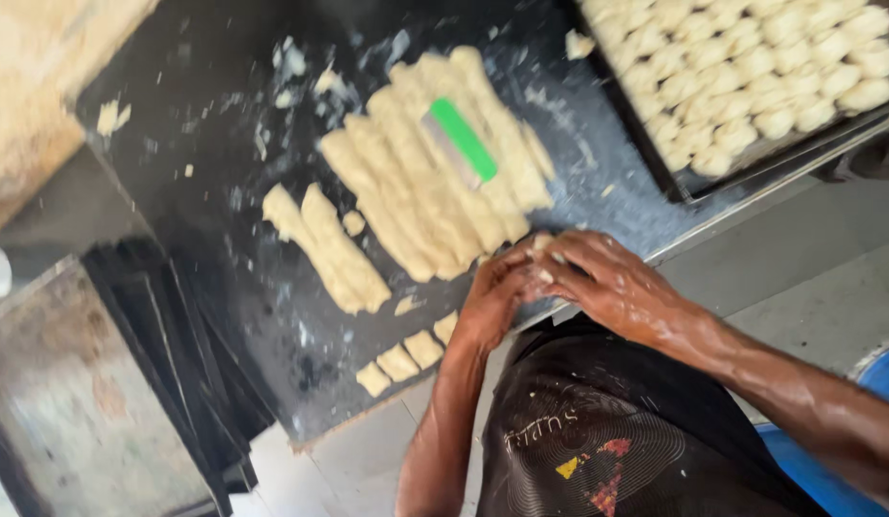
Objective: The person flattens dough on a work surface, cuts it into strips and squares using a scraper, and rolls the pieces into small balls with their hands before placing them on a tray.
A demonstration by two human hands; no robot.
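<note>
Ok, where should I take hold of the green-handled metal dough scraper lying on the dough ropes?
Likely best by the green handle strip of the green-handled metal dough scraper, coming from above on its upper-right long edge. It lies flat and diagonal on the pale dough ropes, its metal blade facing lower left, so that handle edge seems free.

A bakery workroom: floured dark worktop (224, 172) with dough strips (435, 163) (scraper (461, 142) atop), tray (655, 163) of shaped pieces.
</note>
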